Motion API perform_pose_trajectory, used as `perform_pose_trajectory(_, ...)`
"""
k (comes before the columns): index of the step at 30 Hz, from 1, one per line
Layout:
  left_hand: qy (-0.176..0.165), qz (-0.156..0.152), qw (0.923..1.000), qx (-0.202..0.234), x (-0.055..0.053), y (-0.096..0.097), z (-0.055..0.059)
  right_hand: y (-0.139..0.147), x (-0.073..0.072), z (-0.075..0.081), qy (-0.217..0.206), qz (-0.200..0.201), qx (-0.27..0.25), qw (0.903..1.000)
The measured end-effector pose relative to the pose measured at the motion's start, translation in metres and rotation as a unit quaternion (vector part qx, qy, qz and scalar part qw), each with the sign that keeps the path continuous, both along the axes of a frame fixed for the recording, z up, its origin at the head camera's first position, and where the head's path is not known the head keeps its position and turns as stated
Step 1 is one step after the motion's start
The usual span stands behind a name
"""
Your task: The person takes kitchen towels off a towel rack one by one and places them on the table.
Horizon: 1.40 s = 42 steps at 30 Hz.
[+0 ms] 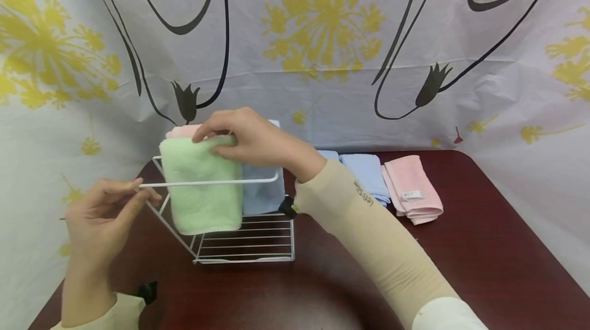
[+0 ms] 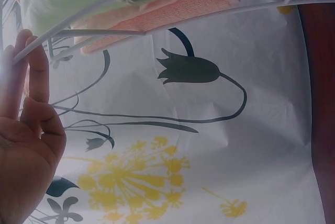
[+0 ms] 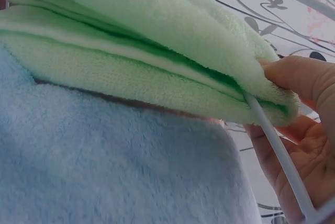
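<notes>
My right hand (image 1: 249, 135) pinches the top edge of a folded green towel (image 1: 205, 186) at a white wire rack (image 1: 244, 258). In the right wrist view, a white rod enters between the folds of the green towel (image 3: 157, 30), with the thumb above and fingers below. The rack's front bar crosses before the towel in the head view. My left hand (image 1: 103, 217) pinches the left end of that bar between thumb and fingers. A blue towel (image 1: 262, 191) hangs behind and to the right of the green one, and a pink towel (image 1: 184, 131) shows behind it.
On the dark red table (image 1: 484, 248), a folded pink towel (image 1: 415, 186) with a white label and a folded blue towel (image 1: 366, 173) lie right of the rack. More blue cloth shows behind the right forearm. A patterned curtain (image 1: 322, 104) stands behind.
</notes>
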<state>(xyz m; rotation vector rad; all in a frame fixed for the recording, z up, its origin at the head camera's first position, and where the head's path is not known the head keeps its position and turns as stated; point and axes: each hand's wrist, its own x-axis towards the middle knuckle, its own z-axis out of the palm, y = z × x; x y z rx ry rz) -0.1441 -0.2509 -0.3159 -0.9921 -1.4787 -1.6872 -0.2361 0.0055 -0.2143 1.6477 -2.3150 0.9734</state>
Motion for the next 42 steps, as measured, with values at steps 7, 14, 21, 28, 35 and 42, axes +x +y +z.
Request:
perform_pose_trajectory(7, -0.002, -0.012, 0.9998, 0.016, 0.001, 0.001, -0.001, 0.016, 0.002, -0.003, 0.008, -0.014, -0.042, 0.9990)
perform_pose_trajectory(14, 0.000, -0.014, 0.9998, 0.016, 0.000, 0.002, -0.001, 0.027, 0.001, -0.011, -0.002, -0.016, -0.090, 0.9958)
perform_pose_trajectory(21, 0.000, -0.007, 0.9998, 0.018, 0.000, 0.001, -0.003, 0.037, 0.000, -0.016, 0.014, -0.001, -0.146, 0.9892)
perform_pose_trajectory(28, 0.001, -0.012, 0.9999, 0.011, -0.001, -0.001, -0.002, 0.050, 0.000, -0.020, 0.024, 0.000, -0.183, 0.9828)
perform_pose_trajectory(35, 0.002, 0.004, 1.0000, -0.001, 0.000, -0.001, -0.002, 0.060, 0.002, -0.023, 0.006, -0.001, -0.219, 0.9757)
perform_pose_trajectory(42, 0.003, 0.001, 1.0000, 0.006, -0.001, 0.000, -0.002, 0.063, 0.004, -0.027, -0.001, 0.000, -0.253, 0.9675)
